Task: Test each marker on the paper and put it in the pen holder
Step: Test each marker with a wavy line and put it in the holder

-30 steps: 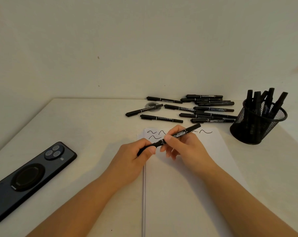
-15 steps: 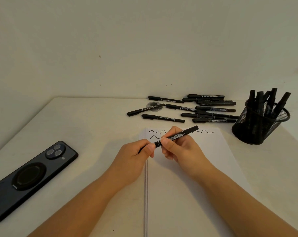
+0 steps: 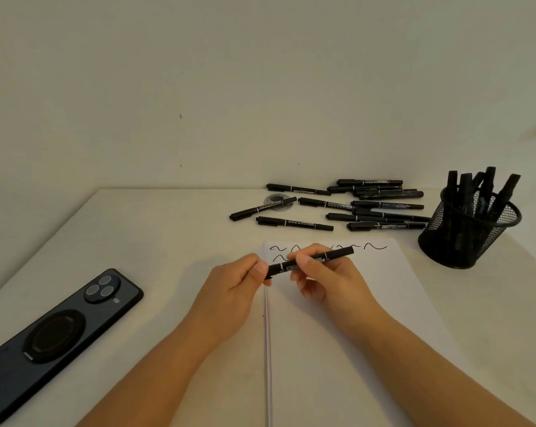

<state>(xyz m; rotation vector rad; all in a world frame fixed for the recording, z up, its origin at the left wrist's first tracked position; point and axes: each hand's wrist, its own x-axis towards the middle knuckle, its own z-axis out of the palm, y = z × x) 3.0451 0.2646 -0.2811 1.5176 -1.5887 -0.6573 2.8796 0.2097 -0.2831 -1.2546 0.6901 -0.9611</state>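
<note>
nearest of all, two bare forearms come in from the bottom edge over a pale table (image 3: 174, 229). a stack of white paper (image 3: 337, 349) lies between and under them, running from the near edge out to the middle, with its left side showing as a thin pile of sheets. off to the near left a dark phone (image 3: 57, 337) lies face down at a slant, with a round ring on its back and its camera cluster at the far end.

above the paper's far part the two hands meet on one black marker (image 3: 309, 262). the left hand (image 3: 232, 291) has its fingers curled, with thumb and forefinger pinching the marker's left end. the right hand (image 3: 331, 278) grips the barrel near its middle, fingers curled round it. the marker is held off the sheet, tilted so its right end points up and away to the right. whether its cap is on i cannot tell.

just past the hands, a few black squiggles (image 3: 374, 246) run along the far edge of the paper, some hidden behind the hands.

farther out a scatter of loose black markers (image 3: 365, 208) lies flat on the table, mostly running left to right. one of them lies across a small round disc (image 3: 277, 200). at the far right a black mesh pen holder (image 3: 463, 238) stands upright beside the paper, with several markers standing in it, leaning right. a plain wall (image 3: 229, 87) rises behind.
</note>
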